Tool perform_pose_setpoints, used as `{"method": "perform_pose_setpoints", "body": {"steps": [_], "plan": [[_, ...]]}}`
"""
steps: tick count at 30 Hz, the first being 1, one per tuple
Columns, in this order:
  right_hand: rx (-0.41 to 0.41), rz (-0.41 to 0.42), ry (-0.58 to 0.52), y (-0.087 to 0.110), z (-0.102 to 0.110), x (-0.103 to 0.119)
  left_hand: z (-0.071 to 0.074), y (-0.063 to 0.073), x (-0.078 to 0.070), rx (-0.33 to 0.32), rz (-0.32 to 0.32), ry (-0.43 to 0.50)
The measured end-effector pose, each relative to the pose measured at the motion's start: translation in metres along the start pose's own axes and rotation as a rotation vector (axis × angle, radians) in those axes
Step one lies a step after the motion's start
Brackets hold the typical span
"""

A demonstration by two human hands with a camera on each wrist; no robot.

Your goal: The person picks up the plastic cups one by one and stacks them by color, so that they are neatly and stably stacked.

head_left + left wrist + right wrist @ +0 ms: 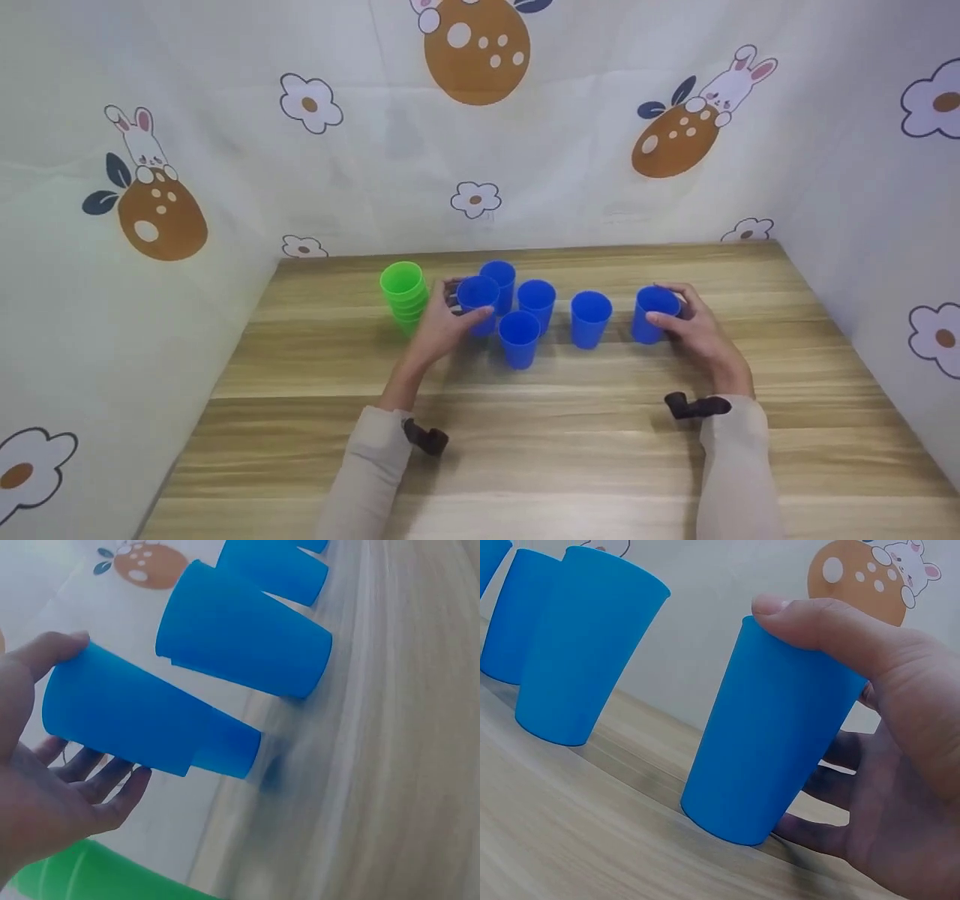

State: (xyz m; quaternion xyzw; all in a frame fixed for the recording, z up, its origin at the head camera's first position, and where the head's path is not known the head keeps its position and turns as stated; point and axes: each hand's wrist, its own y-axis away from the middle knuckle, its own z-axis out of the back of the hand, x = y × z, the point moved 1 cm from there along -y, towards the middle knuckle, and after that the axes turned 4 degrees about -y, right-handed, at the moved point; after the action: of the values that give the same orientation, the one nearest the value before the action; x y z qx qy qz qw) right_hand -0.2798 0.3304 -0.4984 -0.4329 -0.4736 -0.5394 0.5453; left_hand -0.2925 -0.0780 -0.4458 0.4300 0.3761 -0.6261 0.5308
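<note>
My left hand [442, 322] holds a blue cup [112, 705], thumb at its rim and fingers round its far side. That cup is upright in the head view and overlaps another blue cup [501, 281] just behind it. At the right end of the row, my right hand [701, 330] grips a second blue cup [769, 735], its base close on the table and thumb over the rim. Between the hands stand three more upright blue cups: a front one [519, 345], one behind it [538, 300] and one apart to the right [591, 322].
A nested stack of green cups [405, 292] stands just left of my left hand, its lower part partly hidden by it. All this is on a wood-grain table [555, 450]. Printed cloth [375, 165] hangs behind and along both sides.
</note>
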Motion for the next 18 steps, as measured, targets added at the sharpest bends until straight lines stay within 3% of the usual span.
{"method": "perform_pose_setpoints", "body": {"steps": [5, 10, 18], "plan": [[-0.006, -0.017, 0.003, 0.000, -0.001, 0.000, -0.004, -0.007, -0.018, 0.035, -0.016, -0.053], [0.000, -0.018, 0.014, 0.002, 0.001, 0.000, -0.011, -0.012, -0.036, 0.071, -0.083, -0.090], [0.029, -0.011, 0.043, 0.003, 0.003, 0.003, -0.016, -0.022, -0.067, 0.053, -0.104, -0.164]]}}
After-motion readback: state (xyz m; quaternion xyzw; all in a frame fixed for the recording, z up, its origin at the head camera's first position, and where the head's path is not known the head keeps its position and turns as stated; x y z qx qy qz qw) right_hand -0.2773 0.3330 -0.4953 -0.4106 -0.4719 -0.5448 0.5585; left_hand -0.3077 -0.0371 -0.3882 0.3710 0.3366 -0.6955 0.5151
